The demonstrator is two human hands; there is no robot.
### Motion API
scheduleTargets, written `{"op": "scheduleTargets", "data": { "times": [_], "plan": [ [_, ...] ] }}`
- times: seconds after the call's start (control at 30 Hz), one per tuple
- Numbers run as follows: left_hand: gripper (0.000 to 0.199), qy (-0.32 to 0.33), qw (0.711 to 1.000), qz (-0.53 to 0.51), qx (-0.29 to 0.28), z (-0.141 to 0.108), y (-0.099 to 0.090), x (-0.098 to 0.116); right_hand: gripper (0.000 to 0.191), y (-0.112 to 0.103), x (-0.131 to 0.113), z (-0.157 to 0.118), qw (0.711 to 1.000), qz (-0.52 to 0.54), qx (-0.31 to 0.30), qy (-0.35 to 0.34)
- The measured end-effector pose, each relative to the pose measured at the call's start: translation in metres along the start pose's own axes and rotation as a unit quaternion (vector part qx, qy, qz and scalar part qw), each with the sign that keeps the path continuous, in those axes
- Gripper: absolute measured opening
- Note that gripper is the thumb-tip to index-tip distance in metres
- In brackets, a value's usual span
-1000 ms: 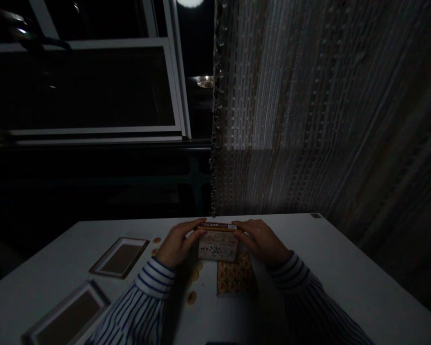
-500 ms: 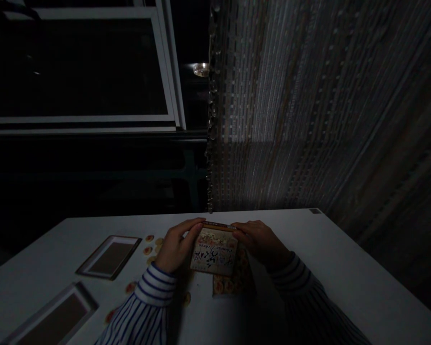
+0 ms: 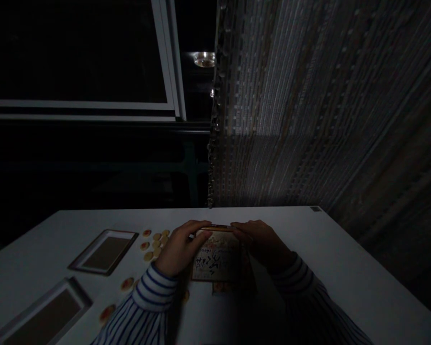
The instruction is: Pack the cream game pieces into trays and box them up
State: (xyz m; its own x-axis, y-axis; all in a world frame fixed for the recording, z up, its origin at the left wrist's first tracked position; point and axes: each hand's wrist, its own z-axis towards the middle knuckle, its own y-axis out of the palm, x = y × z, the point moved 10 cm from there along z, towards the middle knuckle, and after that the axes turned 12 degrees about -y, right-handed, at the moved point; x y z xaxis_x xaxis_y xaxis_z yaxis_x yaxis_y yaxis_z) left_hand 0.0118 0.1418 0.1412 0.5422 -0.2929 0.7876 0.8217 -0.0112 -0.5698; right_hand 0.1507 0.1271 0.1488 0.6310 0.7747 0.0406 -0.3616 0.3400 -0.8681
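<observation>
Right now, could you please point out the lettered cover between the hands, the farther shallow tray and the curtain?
Lettered cover (image 3: 215, 262): head view, on its lettered face.
Farther shallow tray (image 3: 104, 253): head view, on its inner floor.
Curtain (image 3: 290, 105): head view, on its hanging fabric.

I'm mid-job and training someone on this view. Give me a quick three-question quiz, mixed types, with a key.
1. How many hands hold the printed box?

2. Where are the two trays?
A. Right of the right hand
B. Left of the left hand
C. On top of the box

3. True or false: every round piece in view lies inside a tray.

Key:
1. Two: the left hand and the right hand.
2. B.
3. False: several pieces lie loose on the table.
</observation>
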Motion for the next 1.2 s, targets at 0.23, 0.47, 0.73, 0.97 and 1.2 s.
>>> {"op": "scheduleTargets", "data": {
  "times": [0.23, 0.47, 0.73, 0.97, 1.2],
  "plan": [
    [0.031, -0.061, 0.998, -0.01, 0.007, 0.002, -0.001, -0.014, 0.03, 0.002, 0.001, 0.0, 0.999, 0.013, 0.017, 0.025],
    [0.032, -0.06, 0.998, -0.02, -0.006, 0.003, 0.0, -0.012, 0.029, 0.009, 0.001, 0.0, 0.999, 0.032, 0.015, 0.038],
    [0.032, -0.038, 0.999, 0.014, 0.016, 0.001, -0.003, -0.009, 0.028, 0.015, 0.002, -0.004, 0.999, 0.048, 0.023, 0.005],
    [0.034, -0.025, 0.998, 0.053, -0.002, 0.0, 0.0, -0.01, 0.027, 0.018, -0.001, -0.003, 0.997, 0.074, 0.029, -0.002],
    [0.026, 0.021, 0.999, 0.038, -0.016, -0.003, 0.0, 0.003, 0.031, 0.002, -0.006, 0.004, 0.982, 0.173, 0.078, 0.009]
  ]
}}
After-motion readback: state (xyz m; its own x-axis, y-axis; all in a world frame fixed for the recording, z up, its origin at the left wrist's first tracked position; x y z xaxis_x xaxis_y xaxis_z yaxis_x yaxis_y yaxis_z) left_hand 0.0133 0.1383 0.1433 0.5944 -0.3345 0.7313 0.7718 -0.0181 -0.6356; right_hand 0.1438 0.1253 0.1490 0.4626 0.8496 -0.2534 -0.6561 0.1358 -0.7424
